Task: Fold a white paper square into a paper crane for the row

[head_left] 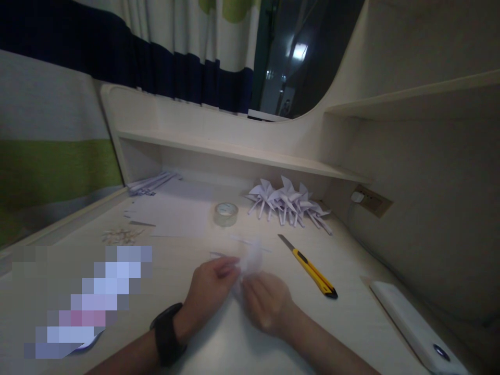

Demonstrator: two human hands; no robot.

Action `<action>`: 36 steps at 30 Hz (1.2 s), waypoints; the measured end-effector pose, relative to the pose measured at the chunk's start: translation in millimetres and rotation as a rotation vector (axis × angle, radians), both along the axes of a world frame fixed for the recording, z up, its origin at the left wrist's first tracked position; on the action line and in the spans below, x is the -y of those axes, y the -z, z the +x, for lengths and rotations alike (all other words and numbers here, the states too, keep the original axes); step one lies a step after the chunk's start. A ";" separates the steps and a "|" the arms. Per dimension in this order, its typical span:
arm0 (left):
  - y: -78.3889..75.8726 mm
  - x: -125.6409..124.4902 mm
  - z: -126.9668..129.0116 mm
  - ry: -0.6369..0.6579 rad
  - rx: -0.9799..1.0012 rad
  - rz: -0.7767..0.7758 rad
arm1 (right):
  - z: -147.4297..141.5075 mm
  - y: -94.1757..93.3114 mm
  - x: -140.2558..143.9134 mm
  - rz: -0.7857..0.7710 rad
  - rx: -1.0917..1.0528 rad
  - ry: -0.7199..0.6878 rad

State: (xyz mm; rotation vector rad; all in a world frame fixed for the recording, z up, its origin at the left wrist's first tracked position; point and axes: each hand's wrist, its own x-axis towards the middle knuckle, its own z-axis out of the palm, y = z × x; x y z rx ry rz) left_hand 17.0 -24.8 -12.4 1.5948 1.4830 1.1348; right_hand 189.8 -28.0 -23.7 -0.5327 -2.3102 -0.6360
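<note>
My left hand (pixel 213 285), with a dark watch (pixel 169 333) on its wrist, pinches a blurred piece of white paper (pixel 253 254) near the middle of the desk. On the other side my right hand (pixel 267 303) has its fingers closed on the same paper. Motion smears the paper, so its exact shape cannot be made out. Thin paper strips (pixel 219 255) lie just behind the hands. To the right of them rests a yellow utility knife (pixel 312 270) with its blade out. A roll of clear tape (pixel 225 214) lies farther back.
Several white paper pinwheels (pixel 287 200) lie in a row at the back. Paper sheets (pixel 179 208), rolled paper sticks (pixel 154 183) and a pile of small pale bits (pixel 123 235) are at the back left. A white device (pixel 414 323) sits at right, near a wall socket (pixel 373 200).
</note>
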 end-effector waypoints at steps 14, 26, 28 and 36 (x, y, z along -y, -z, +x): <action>-3.4 5.4 4.3 0.032 0.020 0.012 | -1.2 -2.7 -2.2 -0.154 -0.198 0.004; -1.9 -2.2 2.1 0.028 0.170 0.046 | 0.1 -11.4 -5.0 -0.084 -0.220 0.077; 0.4 -3.2 1.3 0.053 0.174 0.043 | -0.7 -10.7 -4.5 -0.078 -0.204 0.081; 11.4 -11.2 0.7 0.182 0.383 0.010 | -2.3 -10.7 -4.5 -0.095 -0.219 0.079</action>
